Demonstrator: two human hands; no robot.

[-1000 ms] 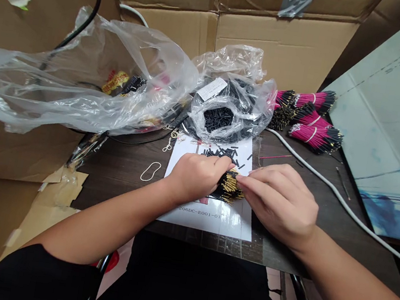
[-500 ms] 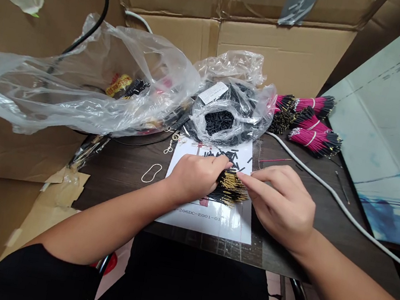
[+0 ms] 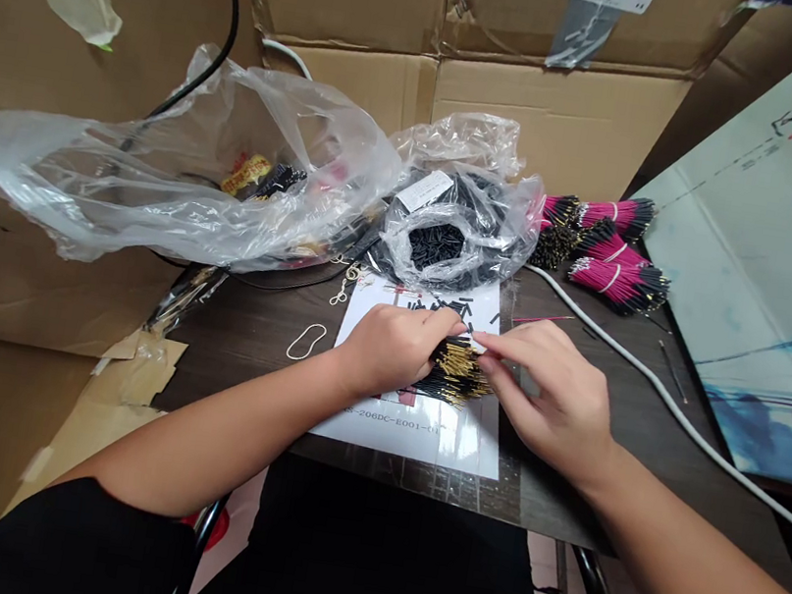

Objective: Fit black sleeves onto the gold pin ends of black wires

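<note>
Brown corrugated cardboard panels box in the bench, and at the centre of the dark wood-grain table we've got the action! Over a white printed sheet, the left hand is clamped around a thick bundle of black wires with gold pin tips, fingers curled across the top. Coming in from the other side, the right hand reaches the same bundle, its fingertips right up at the gold tips, so the two hands are together on it. Whether those right fingers actually grip, I can't tell from here. Short black tubes lie scattered on the sheet just above. Behind them, a clear plastic bag packed with more black tubes sits at the sheet's top edge, while a big crumpled clear bag sprawls to the left. Over on the right, magenta wire bundles tied with white bands, and a thick white cable snaking across the table. A loose rubber band lies left of the sheet!
</note>
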